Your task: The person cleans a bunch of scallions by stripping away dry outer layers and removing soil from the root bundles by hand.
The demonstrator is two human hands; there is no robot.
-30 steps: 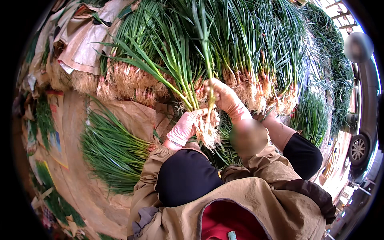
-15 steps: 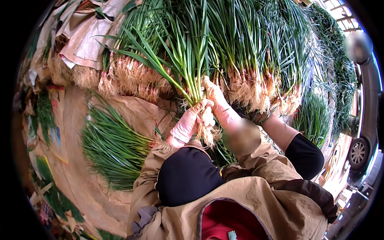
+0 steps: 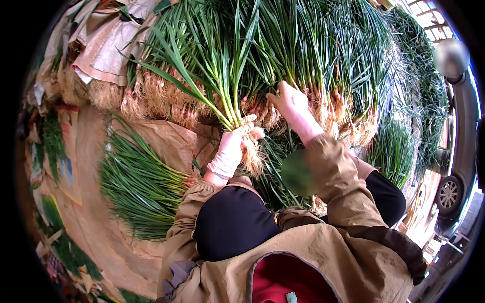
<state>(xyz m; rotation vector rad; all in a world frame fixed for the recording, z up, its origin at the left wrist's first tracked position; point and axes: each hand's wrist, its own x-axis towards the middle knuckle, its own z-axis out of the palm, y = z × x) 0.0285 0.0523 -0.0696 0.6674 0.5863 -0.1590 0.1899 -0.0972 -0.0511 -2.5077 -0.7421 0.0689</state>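
Note:
My gloved left hand (image 3: 230, 147) is closed round the lower stems of a small bunch of green garlic (image 3: 222, 103). The leaves fan up and to the left, while the pale roots hang below my fist. To its right, my gloved right hand (image 3: 293, 103) is at the front of a long pile of green garlic (image 3: 323, 55). Its fingers are curled together among the stems near the root ends. Whatever lies between those fingertips is hidden.
A separate bundle of green garlic (image 3: 144, 187) lies on brown sheeting (image 3: 96, 166) at the left. More greens (image 3: 275, 166) lie below my hands, partly covered by a blurred patch. Pale cloth sacks (image 3: 108, 45) cover the pile's far left. A parked car (image 3: 462, 146) stands far right.
My right hand has left the held bunch and moved right and up to the pile. My left hand, still holding the bunch, has shifted slightly left.

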